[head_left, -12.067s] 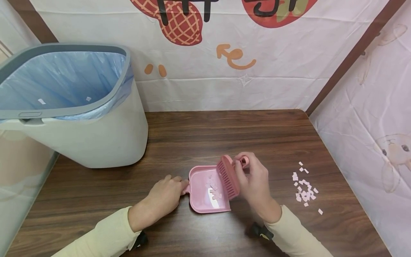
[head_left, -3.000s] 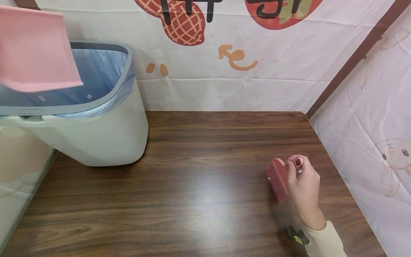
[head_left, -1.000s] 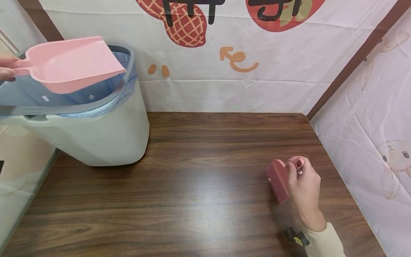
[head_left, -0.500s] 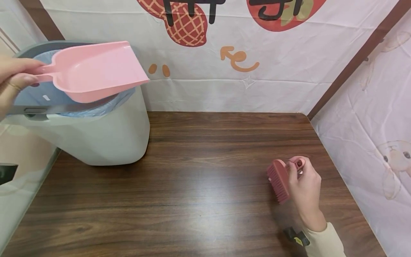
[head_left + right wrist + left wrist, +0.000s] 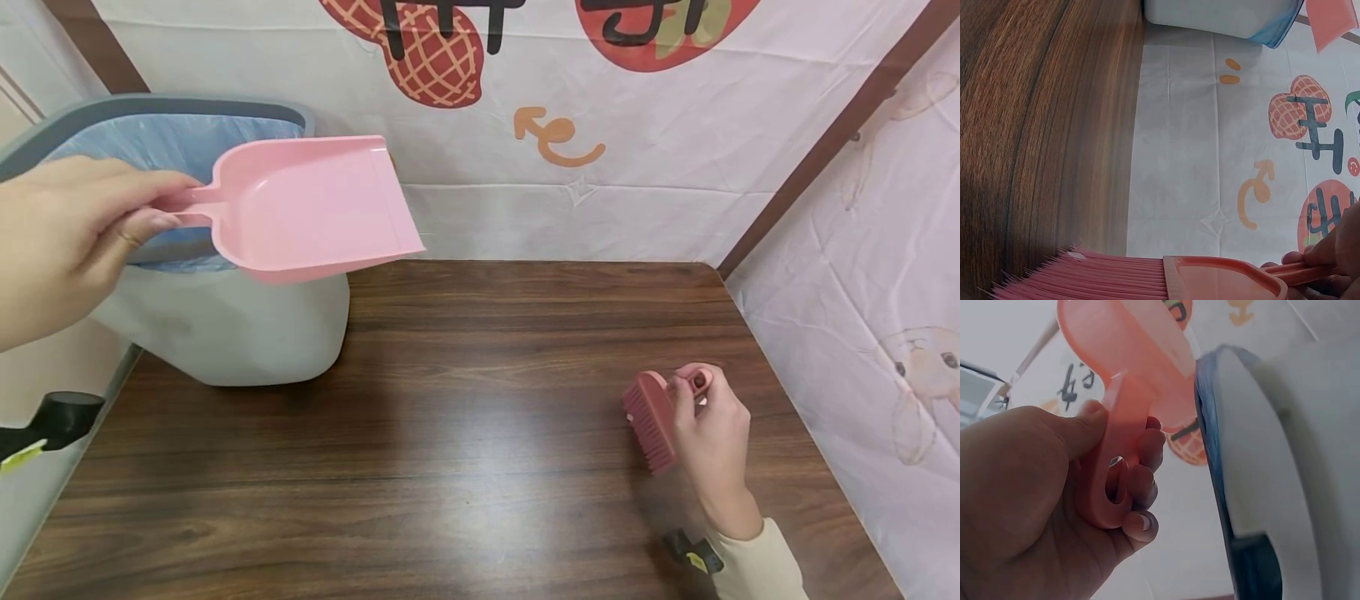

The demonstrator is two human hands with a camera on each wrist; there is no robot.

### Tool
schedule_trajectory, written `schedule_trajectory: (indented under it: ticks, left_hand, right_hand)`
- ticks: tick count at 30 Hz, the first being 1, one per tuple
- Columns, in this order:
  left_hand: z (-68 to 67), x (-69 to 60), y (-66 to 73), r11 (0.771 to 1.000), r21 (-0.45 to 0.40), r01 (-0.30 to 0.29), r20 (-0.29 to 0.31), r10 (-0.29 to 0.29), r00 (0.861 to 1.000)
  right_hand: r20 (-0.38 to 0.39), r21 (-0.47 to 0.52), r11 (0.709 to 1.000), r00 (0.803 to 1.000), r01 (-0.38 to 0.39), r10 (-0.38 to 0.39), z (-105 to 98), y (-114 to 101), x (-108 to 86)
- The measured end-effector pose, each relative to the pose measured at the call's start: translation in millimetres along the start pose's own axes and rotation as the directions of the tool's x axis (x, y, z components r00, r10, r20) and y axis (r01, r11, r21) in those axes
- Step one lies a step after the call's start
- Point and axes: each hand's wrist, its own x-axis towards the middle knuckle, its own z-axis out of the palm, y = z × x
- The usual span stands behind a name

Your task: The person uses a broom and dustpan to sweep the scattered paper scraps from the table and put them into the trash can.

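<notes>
A pink dustpan [image 5: 315, 204] hangs in the air at the bin's right front edge, no scraps visible on it. My left hand [image 5: 82, 233] grips its handle; in the left wrist view the fingers of that hand [image 5: 1066, 481] wrap round the dustpan's handle [image 5: 1125, 419]. At the right of the table my right hand [image 5: 712, 450] holds the handle of a dark pink brush [image 5: 651, 421], bristles toward the tabletop. One small pale scrap [image 5: 1077, 255] clings to the bristles in the right wrist view.
A grey-white bin [image 5: 247, 333] with a blue liner [image 5: 180, 137] stands at the back left of the wooden table [image 5: 450, 433]. Behind the table hangs a printed white cloth [image 5: 660, 167], and another covers the right side.
My left hand has brought the dustpan from over the bin rightward and slightly down. The right hand and brush have hardly moved lately. Scraps seen earlier on the table's right no longer show.
</notes>
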Motion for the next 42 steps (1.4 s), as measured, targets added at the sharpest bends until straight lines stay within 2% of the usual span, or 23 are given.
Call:
schedule_trajectory:
  ticks: [1,5,6,8,10,15,20,24,28,34,42]
  left_hand:
    - [-6.5,6.6,20.8,1.000,-0.028,-0.004,0.007,0.004,1.000]
    - [-40.4,38.8,127.2,0.994,-0.105,-0.016,0.006,0.017,1.000]
    - [-46.6,44.7,147.2,0.994,-0.105,-0.033,0.005,0.034,0.999]
    - [-53.4,51.5,176.7,0.993,-0.109,-0.050,0.000,0.050,0.999]
    - [-52.9,53.1,190.8,0.991,-0.103,-0.079,-0.016,0.078,0.997]
    - [-41.4,51.8,213.2,0.990,-0.101,-0.095,0.007,0.097,0.995]
    - [-28.6,53.7,238.7,0.991,-0.126,-0.047,0.091,0.059,0.994]
    - [-10.8,54.1,253.6,0.984,-0.174,-0.025,0.135,0.049,0.990]
    - [8.9,50.4,262.7,0.979,-0.202,-0.018,0.159,0.050,0.986]
    - [36.2,39.4,275.0,0.971,-0.239,0.009,0.206,0.041,0.978]
    - [79.5,14.5,292.5,0.968,-0.251,0.025,0.245,0.038,0.969]
  right_hand:
    - [0.000,0.000,1.000,1.000,0.001,-0.001,0.1,-0.1,0.2]
    - [-0.002,-0.003,1.000,1.000,0.001,-0.001,0.3,-0.9,0.9]
    - [-0.002,-0.004,1.000,1.000,0.000,0.000,0.3,-1.1,1.0]
    - [-0.002,-0.004,1.000,1.000,-0.001,0.001,0.3,-1.8,1.2]
    - [0.000,-0.005,1.000,1.000,-0.002,0.002,0.3,-1.9,1.2]
    - [0.000,-0.001,1.000,1.000,-0.001,0.001,0.4,-1.4,1.1]
    - [0.001,0.000,1.000,1.000,-0.005,0.005,0.1,-1.4,1.1]
    - [0.003,0.001,1.000,1.000,-0.012,0.012,-0.1,-2.4,1.2]
    - [0.001,-0.001,1.000,1.000,-0.016,0.016,-0.1,-2.7,1.2]
    - [0.002,-0.006,1.000,1.000,-0.017,0.017,0.1,-1.8,1.4]
    - [0.009,-0.010,1.000,1.000,-0.009,0.009,0.7,-2.2,1.4]
